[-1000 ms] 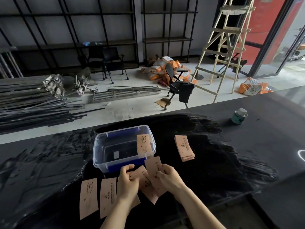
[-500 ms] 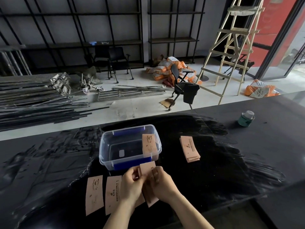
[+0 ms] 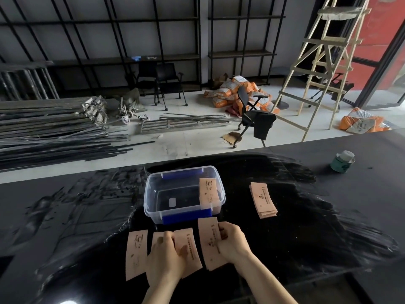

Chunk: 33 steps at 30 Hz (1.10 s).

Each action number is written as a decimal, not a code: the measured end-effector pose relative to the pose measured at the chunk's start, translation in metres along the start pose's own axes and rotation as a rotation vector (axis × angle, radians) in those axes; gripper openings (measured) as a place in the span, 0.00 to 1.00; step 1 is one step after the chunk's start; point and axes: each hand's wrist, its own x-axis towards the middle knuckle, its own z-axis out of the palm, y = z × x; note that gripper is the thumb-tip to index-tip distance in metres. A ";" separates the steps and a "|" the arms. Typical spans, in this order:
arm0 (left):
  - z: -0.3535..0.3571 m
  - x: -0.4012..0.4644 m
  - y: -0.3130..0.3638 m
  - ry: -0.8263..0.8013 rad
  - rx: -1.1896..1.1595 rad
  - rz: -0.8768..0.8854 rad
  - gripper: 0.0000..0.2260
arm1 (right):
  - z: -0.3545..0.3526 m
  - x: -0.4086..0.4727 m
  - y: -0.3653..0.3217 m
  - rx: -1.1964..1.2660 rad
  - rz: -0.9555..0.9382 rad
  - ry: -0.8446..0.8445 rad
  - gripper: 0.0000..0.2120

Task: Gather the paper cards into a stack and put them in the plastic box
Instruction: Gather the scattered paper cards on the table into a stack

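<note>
A clear plastic box (image 3: 153, 207) with blue clips stands on the black table, with one tan paper card (image 3: 207, 191) leaning inside its right end. My right hand (image 3: 232, 241) is shut on a small stack of cards (image 3: 209, 242) just in front of the box. My left hand (image 3: 166, 260) rests on a card (image 3: 189, 246) lying on the table, fingers pinching its edge. One more loose card (image 3: 136, 253) lies to the left, another is partly under my left hand. A separate card stack (image 3: 263, 199) lies right of the box.
A small green tin (image 3: 342, 161) stands far right on the black table (image 3: 328, 216). Beyond the table's far edge are a floor with metal rods, a black chair, orange sacks and a wooden ladder.
My hands have parted. The right hand keeps the gathered cards while the left has moved left and down onto a card on the table.
</note>
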 end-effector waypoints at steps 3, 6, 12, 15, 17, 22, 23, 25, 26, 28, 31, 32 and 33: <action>0.001 -0.004 0.004 -0.010 0.151 0.010 0.29 | 0.007 0.001 -0.001 -0.010 0.006 -0.044 0.20; 0.004 -0.002 0.010 -0.024 0.222 -0.014 0.34 | 0.015 0.001 0.001 -0.018 -0.023 -0.053 0.18; 0.011 0.000 0.016 -0.045 0.215 -0.027 0.26 | 0.016 0.004 0.001 -0.035 -0.042 -0.017 0.20; 0.012 0.003 0.020 -0.103 0.107 -0.116 0.27 | 0.015 0.005 0.001 -0.043 -0.026 0.030 0.21; 0.014 0.005 0.019 -0.145 0.081 -0.163 0.33 | 0.015 0.005 0.000 -0.036 -0.008 0.056 0.20; 0.021 0.008 0.021 -0.160 0.067 -0.210 0.37 | 0.016 0.004 -0.004 -0.032 -0.017 0.078 0.20; 0.022 0.010 0.023 -0.175 0.063 -0.234 0.38 | 0.016 0.004 -0.005 -0.025 -0.023 0.070 0.21; 0.022 0.015 0.023 -0.216 0.009 -0.281 0.38 | 0.017 0.004 -0.004 -0.017 -0.034 0.058 0.21; 0.023 0.017 0.022 -0.230 -0.042 -0.290 0.34 | 0.018 0.005 -0.003 -0.013 -0.037 0.055 0.21; 0.021 0.021 0.017 -0.224 -0.154 -0.307 0.22 | 0.018 0.008 0.001 -0.020 -0.034 0.043 0.20; 0.016 0.024 0.009 -0.163 -0.264 -0.283 0.12 | 0.017 0.012 0.004 -0.004 0.005 0.021 0.20; 0.015 0.025 0.007 -0.150 -0.312 -0.272 0.10 | 0.017 0.013 0.004 0.012 0.019 0.016 0.20; 0.013 0.026 0.006 -0.146 -0.373 -0.270 0.10 | 0.016 0.013 0.004 0.026 0.027 0.016 0.20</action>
